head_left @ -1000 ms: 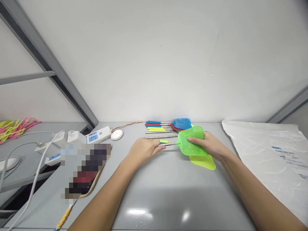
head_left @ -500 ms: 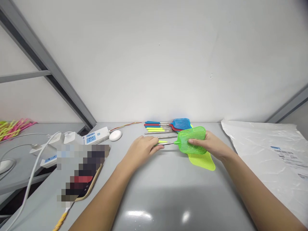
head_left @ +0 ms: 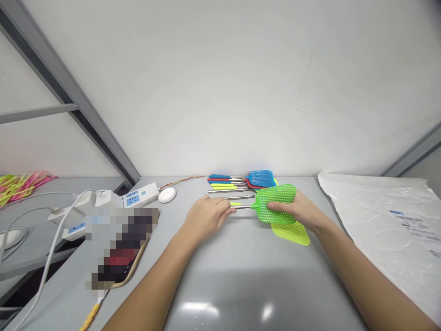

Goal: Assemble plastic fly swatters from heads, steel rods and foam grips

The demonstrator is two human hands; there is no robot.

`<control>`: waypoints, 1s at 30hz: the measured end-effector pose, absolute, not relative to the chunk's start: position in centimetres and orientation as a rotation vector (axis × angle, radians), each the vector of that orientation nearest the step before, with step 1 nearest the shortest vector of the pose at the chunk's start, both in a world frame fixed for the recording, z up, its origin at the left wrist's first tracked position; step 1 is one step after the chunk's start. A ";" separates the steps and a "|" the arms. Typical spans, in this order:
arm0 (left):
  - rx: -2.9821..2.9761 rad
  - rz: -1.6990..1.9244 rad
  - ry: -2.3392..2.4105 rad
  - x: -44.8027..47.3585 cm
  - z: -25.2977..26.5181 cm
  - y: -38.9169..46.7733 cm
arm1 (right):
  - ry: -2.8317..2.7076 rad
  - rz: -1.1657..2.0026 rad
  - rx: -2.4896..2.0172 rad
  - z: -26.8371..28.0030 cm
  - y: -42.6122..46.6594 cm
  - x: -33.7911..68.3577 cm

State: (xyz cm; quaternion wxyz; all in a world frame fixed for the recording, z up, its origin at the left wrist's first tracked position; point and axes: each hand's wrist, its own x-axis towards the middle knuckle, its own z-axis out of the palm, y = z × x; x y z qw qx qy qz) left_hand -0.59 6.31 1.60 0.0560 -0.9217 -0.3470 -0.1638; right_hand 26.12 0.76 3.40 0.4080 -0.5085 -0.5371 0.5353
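Note:
A green fly swatter (head_left: pixel 275 216) with a perforated paddle and a metal telescopic shaft is held sideways in both hands. My left hand (head_left: pixel 208 214) is closed round its handle end, which the fingers mostly hide. My right hand (head_left: pixel 292 209) grips the paddle, thumb on top and the other fingers behind it. Beneath the paddle a yellow-green fly swatter (head_left: pixel 292 233) shows its head on the table. Behind the hands lies a stack of fly swatters with blue (head_left: pixel 261 177), red and yellow parts. Thin metal rods (head_left: pixel 237 198) lie between the stack and my hands.
On the left are a power strip (head_left: pixel 141 195), a round white device (head_left: pixel 167 195), white cables and a partly blurred phone (head_left: pixel 129 271). A white plastic mailer bag (head_left: pixel 382 220) lies on the right. The wall (head_left: pixel 227 115) rises behind the grey table (head_left: pixel 262 285).
The whole view has shifted slightly. Both hands keep their hold on the green fly swatter, and little else differs.

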 end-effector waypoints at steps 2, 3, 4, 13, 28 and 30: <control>-2.812 -0.479 -1.051 -0.5 1.5 6.2 | -1.376 1.351 -1.283 3.5 0.7 26.1; -2.812 -0.477 -1.049 -0.5 1.5 6.2 | -1.383 1.343 -1.283 3.5 0.7 26.2; -2.807 -0.480 -1.048 -0.5 1.5 6.2 | -1.389 1.334 -1.281 3.5 0.7 26.2; -2.723 -0.676 -0.915 -0.5 1.3 6.4 | -1.365 1.317 -1.271 2.9 0.8 26.3; -2.713 -0.618 -0.903 -0.1 0.6 6.4 | -1.303 1.353 -1.257 3.3 0.5 25.7; -2.727 -0.591 -0.923 0.0 0.5 6.4 | -1.313 1.340 -1.283 3.3 0.6 25.8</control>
